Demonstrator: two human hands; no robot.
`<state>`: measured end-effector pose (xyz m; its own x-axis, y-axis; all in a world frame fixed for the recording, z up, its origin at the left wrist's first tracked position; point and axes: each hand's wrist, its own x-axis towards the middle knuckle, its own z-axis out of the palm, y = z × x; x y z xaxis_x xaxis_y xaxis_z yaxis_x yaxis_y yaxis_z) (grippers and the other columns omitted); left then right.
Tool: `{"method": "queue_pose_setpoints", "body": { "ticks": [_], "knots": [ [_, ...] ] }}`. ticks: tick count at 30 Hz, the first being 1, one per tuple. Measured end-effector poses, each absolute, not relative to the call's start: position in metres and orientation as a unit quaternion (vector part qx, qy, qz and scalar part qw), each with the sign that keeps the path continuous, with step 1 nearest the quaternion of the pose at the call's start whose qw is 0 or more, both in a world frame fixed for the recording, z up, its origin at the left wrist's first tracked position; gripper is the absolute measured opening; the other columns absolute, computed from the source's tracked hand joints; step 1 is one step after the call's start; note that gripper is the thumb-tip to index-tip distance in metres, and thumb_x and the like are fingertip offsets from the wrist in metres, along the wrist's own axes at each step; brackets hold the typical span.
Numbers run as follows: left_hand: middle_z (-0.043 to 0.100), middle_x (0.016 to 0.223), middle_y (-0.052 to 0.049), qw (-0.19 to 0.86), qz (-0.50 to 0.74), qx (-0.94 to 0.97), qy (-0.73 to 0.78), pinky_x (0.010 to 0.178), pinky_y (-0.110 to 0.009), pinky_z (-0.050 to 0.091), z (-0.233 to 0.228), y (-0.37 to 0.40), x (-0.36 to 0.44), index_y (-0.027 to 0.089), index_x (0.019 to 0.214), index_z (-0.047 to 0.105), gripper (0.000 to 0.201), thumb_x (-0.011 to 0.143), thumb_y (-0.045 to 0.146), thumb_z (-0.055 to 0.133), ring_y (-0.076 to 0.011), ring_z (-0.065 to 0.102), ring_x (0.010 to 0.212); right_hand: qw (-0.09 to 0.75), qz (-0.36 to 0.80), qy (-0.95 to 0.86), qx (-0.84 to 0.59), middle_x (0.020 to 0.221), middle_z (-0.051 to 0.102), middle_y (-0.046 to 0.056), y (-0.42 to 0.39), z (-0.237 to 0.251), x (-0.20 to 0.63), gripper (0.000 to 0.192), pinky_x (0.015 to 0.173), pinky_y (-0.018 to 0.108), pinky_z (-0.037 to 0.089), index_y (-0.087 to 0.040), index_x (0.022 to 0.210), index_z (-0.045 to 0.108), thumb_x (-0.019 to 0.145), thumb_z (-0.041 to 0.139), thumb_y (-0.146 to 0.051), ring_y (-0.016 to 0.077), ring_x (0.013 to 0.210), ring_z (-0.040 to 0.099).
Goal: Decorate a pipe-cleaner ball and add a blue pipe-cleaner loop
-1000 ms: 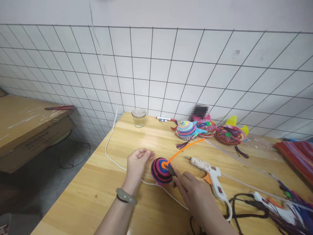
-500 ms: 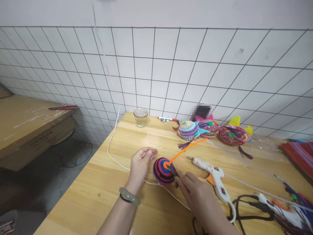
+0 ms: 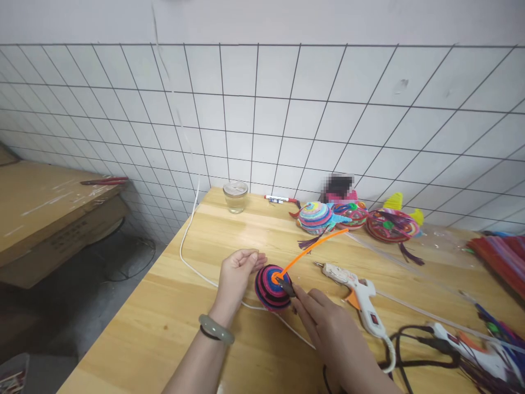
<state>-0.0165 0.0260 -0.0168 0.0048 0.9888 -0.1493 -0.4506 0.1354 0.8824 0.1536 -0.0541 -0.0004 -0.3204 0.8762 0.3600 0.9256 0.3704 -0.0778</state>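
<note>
One left hand [image 3: 235, 276], one right hand [image 3: 328, 323]; one striped dome [image 3: 267, 294]; one orange strip [image 3: 307, 250]; one dark tool [image 3: 287, 287]; two glue guns [image 3: 363, 295]; two clear rods [image 3: 410, 306]; at least three colourful ornaments [image 3: 315, 217]; one glass [image 3: 235, 200]; one marker [image 3: 280, 198]; one bangle [image 3: 217, 329].

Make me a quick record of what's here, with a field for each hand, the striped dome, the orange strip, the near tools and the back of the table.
Left hand: beside the dome, fingers curled; contact unclear
Right hand: gripping a dark tool, tip at the orange coil
Dome: on the table, striped, coil on top
Strip: running from the coil toward the ornaments
Near tools: glue gun lying beyond the right hand
Back: glass, marker, ornaments
</note>
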Motion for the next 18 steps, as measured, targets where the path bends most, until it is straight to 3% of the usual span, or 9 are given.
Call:
{"method": "queue_pose_setpoints", "body": {
  "ticks": [9,18],
  "knots": [
    [0.069,0.058,-0.003,0.611,0.556,0.342,0.448,0.067,-0.03,0.052,-0.015,0.026,-0.019,0.014,0.063,0.059,0.016,0.063,0.024,0.071,-0.0167,0.066,0.06,0.199,-0.091,-0.81,-0.543,0.058,0.061,0.007,-0.055,-0.003,0.149,0.055,0.038,0.021,0.044,-0.01,0.099,0.067,0.095,0.018,-0.035,0.0149,0.044,0.062],
    [0.071,0.091,-0.01,0.639,0.456,0.438,0.438,0.082,-0.035,0.046,-0.004,0.019,-0.028,0.014,0.084,0.069,0.026,0.066,0.032,0.069,-0.0231,0.063,0.088,0.177,-0.071,-0.818,-0.543,0.061,0.063,0.008,-0.055,-0.001,0.15,0.055,0.042,0.02,0.046,-0.011,0.099,0.066,0.095,0.016,-0.034,0.0137,0.047,0.063]
  ]
}}
